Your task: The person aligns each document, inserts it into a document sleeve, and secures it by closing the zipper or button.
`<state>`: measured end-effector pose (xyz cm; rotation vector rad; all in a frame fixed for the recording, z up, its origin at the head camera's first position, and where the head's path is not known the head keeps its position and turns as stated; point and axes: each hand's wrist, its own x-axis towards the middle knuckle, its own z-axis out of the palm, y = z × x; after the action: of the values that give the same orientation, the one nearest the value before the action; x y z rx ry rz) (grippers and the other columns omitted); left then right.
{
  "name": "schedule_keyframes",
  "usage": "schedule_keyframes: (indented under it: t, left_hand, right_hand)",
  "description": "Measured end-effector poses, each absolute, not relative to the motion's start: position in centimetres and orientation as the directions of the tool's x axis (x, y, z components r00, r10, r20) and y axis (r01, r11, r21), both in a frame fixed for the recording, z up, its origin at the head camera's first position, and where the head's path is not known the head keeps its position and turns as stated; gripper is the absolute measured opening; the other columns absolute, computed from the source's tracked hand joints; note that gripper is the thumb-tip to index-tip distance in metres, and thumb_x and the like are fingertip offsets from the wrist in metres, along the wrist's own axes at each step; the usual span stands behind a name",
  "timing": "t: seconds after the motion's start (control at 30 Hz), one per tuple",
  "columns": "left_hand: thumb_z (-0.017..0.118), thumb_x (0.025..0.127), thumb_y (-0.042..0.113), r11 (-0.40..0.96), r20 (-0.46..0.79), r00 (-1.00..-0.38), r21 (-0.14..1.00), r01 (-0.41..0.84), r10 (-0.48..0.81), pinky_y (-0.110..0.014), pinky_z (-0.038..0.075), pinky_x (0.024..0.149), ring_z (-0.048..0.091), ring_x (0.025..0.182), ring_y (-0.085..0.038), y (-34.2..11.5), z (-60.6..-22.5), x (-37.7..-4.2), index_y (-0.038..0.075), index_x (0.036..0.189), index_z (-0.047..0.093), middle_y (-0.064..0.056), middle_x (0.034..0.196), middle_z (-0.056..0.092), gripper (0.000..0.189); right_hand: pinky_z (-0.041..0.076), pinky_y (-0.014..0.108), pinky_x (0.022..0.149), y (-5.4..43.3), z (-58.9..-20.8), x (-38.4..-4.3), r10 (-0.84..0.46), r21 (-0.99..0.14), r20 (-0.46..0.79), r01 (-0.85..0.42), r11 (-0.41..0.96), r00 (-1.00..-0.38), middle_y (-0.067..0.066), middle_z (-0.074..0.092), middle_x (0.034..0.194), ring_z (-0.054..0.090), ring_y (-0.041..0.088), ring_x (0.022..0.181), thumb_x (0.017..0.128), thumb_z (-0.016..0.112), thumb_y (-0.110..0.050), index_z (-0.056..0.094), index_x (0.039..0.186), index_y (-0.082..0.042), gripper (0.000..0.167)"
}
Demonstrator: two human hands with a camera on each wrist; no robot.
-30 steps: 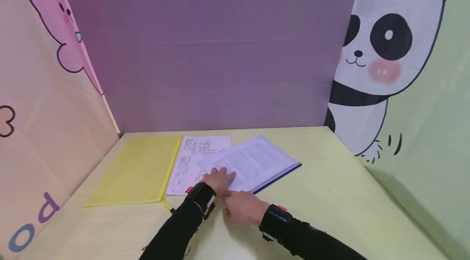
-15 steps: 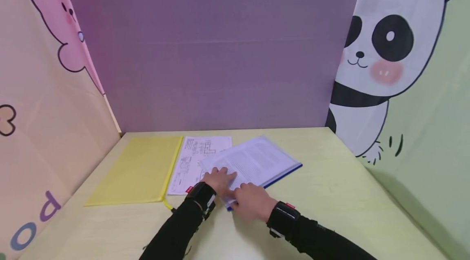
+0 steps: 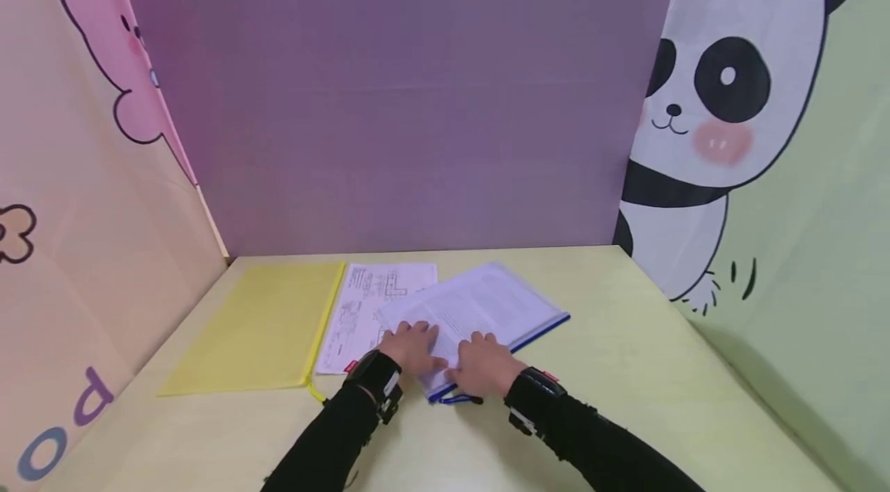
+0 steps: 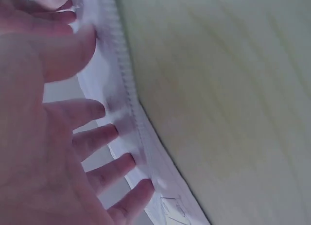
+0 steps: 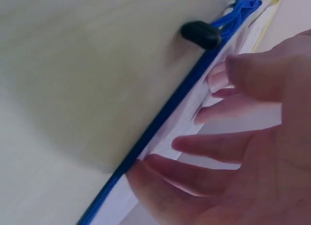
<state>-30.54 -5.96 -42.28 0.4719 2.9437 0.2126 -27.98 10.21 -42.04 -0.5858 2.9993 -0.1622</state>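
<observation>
A clear zip document pouch (image 3: 480, 299) with printed sheets inside lies slanted on the table, its blue zip edge (image 5: 160, 113) toward the lower right. My left hand (image 3: 412, 349) rests on the pouch's lower left part; in the left wrist view its fingers are spread along the white toothed edge. Beside it, my right hand (image 3: 483, 364) touches the pouch near the blue edge, fingers loosely extended and apart in the right wrist view. The blue zip cord with its black pull (image 5: 200, 34) hangs free at the near corner, held by neither hand.
A yellow zip pouch (image 3: 257, 322) lies flat at the left. Between the two pouches is a white sheet with printed diagrams (image 3: 358, 307), partly covered by the clear pouch. A purple panel (image 3: 417, 90) rises behind the table (image 3: 660, 384); printed cloth walls flank both sides.
My right hand has moved off the pouch's near corner, rightward and farther along the blue edge, uncovering the corner and the black zip pull. My left hand stays nearly in place.
</observation>
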Motion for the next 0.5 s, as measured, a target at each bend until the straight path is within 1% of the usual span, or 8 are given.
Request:
schedule_keyframes:
  t: [0.1, 0.17, 0.23, 0.33, 0.4, 0.5]
  left_hand:
    - [0.062, 0.098, 0.043, 0.943, -0.091, -0.946, 0.151, 0.296, 0.312, -0.061, 0.036, 0.109, 0.042, 0.138, -0.038, -6.0, -42.6, -30.6, 0.011, 0.148, 0.054, -0.012, 0.151, 0.048, 0.060]
    - [0.062, 0.099, 0.038, 0.944, -0.067, -0.948, 0.137, 0.300, 0.311, -0.059, 0.039, 0.106, 0.045, 0.132, -0.038, -5.9, -42.7, -30.7, 0.010, 0.143, 0.059, -0.014, 0.145, 0.052, 0.052]
    - [0.062, 0.099, 0.032, 0.944, -0.046, -0.949, 0.121, 0.306, 0.313, -0.058, 0.041, 0.103, 0.047, 0.126, -0.037, -5.8, -42.9, -30.9, 0.010, 0.138, 0.063, -0.016, 0.137, 0.055, 0.045]
    - [0.062, 0.098, 0.026, 0.946, -0.016, -0.951, 0.103, 0.306, 0.310, -0.057, 0.043, 0.099, 0.049, 0.119, -0.037, -5.9, -42.9, -31.4, 0.009, 0.131, 0.066, -0.017, 0.126, 0.057, 0.038]
    - [0.062, 0.098, 0.026, 0.948, -0.008, -0.953, 0.102, 0.300, 0.302, -0.057, 0.043, 0.099, 0.049, 0.119, -0.038, -6.3, -43.1, -31.8, 0.008, 0.131, 0.065, -0.018, 0.125, 0.057, 0.038]
    - [0.062, 0.099, 0.031, 0.950, -0.008, -0.959, 0.138, 0.280, 0.284, -0.057, 0.043, 0.101, 0.049, 0.123, -0.039, -7.0, -43.3, -32.3, 0.009, 0.133, 0.064, -0.018, 0.130, 0.056, 0.041]
  right_hand:
    - [0.046, 0.052, 0.099, 9.7, -42.1, -28.0, -0.345, -0.122, -0.057, -0.337, 0.934, -0.937, 0.022, 0.063, 0.112, 0.057, 0.037, 0.108, 0.100, 0.060, -0.046, 0.067, 0.113, 0.006, 0.053]
    - [0.046, 0.053, 0.100, 9.3, -42.1, -27.9, -0.307, -0.130, -0.055, -0.298, 0.946, -0.950, 0.026, 0.062, 0.119, 0.056, 0.040, 0.114, 0.099, 0.059, -0.053, 0.067, 0.115, 0.008, 0.063]
    - [0.048, 0.053, 0.097, 8.9, -42.2, -27.8, -0.270, -0.135, -0.049, -0.261, 0.956, -0.962, 0.028, 0.060, 0.123, 0.055, 0.042, 0.115, 0.095, 0.060, -0.061, 0.066, 0.118, 0.009, 0.074]
    - [0.051, 0.051, 0.092, 8.7, -42.3, -27.6, -0.250, -0.088, -0.042, -0.246, 0.965, -0.967, 0.028, 0.058, 0.124, 0.056, 0.041, 0.112, 0.089, 0.063, -0.068, 0.065, 0.122, 0.010, 0.084]
    - [0.052, 0.049, 0.089, 8.9, -42.2, -27.6, -0.261, -0.040, -0.050, -0.260, 0.965, -0.964, 0.026, 0.059, 0.120, 0.057, 0.039, 0.107, 0.087, 0.066, -0.067, 0.066, 0.120, 0.009, 0.083]
    - [0.053, 0.048, 0.087, 9.9, -41.5, -28.0, -0.274, 0.020, -0.109, -0.277, 0.961, -0.956, 0.023, 0.061, 0.113, 0.058, 0.036, 0.102, 0.086, 0.069, -0.065, 0.068, 0.116, 0.006, 0.076]
